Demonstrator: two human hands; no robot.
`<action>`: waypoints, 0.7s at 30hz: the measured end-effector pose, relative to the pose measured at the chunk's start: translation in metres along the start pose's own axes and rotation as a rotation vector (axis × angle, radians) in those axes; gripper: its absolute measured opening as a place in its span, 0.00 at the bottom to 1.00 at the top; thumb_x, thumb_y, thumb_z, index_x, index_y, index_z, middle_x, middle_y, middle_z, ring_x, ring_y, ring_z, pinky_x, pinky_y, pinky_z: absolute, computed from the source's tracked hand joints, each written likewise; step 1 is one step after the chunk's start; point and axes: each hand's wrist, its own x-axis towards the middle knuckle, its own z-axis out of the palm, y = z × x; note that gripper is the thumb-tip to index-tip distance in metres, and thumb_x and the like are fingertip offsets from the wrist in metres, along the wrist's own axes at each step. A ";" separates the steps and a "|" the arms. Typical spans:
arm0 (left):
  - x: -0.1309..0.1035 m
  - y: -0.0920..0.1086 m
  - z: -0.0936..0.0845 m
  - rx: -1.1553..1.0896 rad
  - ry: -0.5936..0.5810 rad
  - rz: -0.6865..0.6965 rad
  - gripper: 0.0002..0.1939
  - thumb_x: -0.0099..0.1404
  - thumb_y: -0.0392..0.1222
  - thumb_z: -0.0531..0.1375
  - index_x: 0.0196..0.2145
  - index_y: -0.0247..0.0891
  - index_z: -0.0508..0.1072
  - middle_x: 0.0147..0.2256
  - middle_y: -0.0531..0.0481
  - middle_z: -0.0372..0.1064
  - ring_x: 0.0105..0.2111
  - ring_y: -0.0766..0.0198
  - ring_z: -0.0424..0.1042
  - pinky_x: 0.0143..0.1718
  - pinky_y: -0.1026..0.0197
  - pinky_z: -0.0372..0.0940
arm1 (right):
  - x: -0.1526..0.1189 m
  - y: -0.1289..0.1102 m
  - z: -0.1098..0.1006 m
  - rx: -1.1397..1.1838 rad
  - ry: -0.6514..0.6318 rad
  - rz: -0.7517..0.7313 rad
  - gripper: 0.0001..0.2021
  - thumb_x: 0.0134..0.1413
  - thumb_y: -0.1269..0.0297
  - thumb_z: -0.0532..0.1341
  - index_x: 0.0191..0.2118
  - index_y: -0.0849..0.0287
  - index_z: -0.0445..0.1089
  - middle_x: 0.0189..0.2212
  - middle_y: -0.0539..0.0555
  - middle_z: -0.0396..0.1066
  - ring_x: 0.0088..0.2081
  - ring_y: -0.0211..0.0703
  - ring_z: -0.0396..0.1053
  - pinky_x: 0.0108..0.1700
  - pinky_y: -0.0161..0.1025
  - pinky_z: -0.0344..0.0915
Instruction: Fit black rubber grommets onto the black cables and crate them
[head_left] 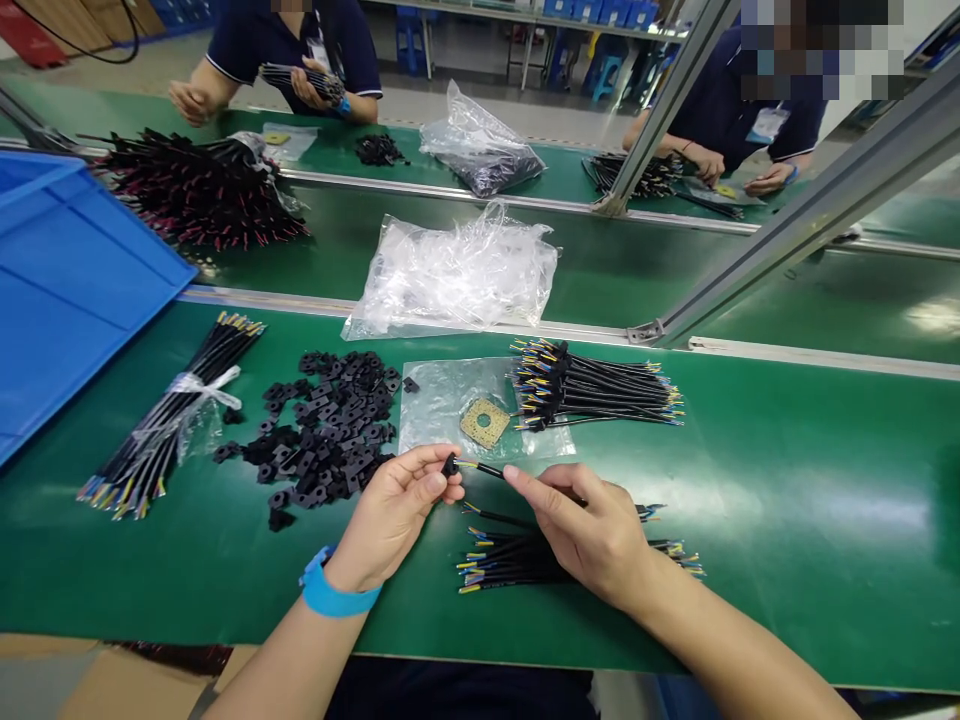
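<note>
Between the thumb and fingers of my left hand [401,510] is a small black clip [450,465]. My right hand [592,525] grips a black cable [489,470], whose coloured wire ends meet the clip. Under and beside my right hand lie loose black cables [502,565]. Just beyond my hands, a yellowish square piece with a round hole [484,424] sits on a clear plastic bag [427,385]. Right of it is a stack of cables with black clips near their left ends [607,385]. A pile of black clips [330,430] spreads left of the bag.
A tied cable bundle [172,415] and a blue bin [75,270] are at the left. Clear plastic bags [457,270] lie on the metal rail beyond. Two people work across the bench, near a large cable bundle [202,190]. A metal post [810,200] slants up at the right.
</note>
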 end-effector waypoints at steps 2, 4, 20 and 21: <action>0.000 0.000 0.000 -0.002 0.001 -0.001 0.25 0.42 0.51 0.81 0.37 0.39 0.86 0.28 0.49 0.79 0.26 0.68 0.77 0.31 0.68 0.74 | -0.002 0.000 0.000 -0.032 -0.008 -0.034 0.27 0.69 0.76 0.56 0.70 0.53 0.62 0.37 0.53 0.70 0.33 0.36 0.71 0.34 0.32 0.70; 0.001 0.001 0.000 0.002 -0.002 0.007 0.25 0.42 0.51 0.81 0.37 0.39 0.86 0.27 0.50 0.79 0.26 0.69 0.77 0.31 0.69 0.74 | -0.002 0.000 -0.002 -0.077 -0.023 -0.082 0.25 0.70 0.76 0.54 0.69 0.55 0.64 0.36 0.54 0.71 0.34 0.38 0.70 0.34 0.33 0.69; -0.005 -0.013 0.002 0.526 -0.174 0.318 0.13 0.53 0.46 0.77 0.37 0.44 0.87 0.25 0.50 0.79 0.23 0.67 0.76 0.26 0.68 0.71 | 0.007 -0.012 -0.003 0.009 0.020 -0.077 0.07 0.69 0.72 0.61 0.49 0.62 0.75 0.34 0.53 0.78 0.28 0.37 0.70 0.32 0.34 0.68; -0.005 -0.013 0.002 0.571 -0.182 0.382 0.12 0.54 0.46 0.77 0.37 0.45 0.87 0.25 0.50 0.79 0.23 0.67 0.75 0.26 0.69 0.70 | 0.008 -0.013 -0.003 0.051 0.018 -0.052 0.06 0.69 0.71 0.62 0.47 0.62 0.75 0.34 0.53 0.78 0.29 0.36 0.71 0.33 0.34 0.69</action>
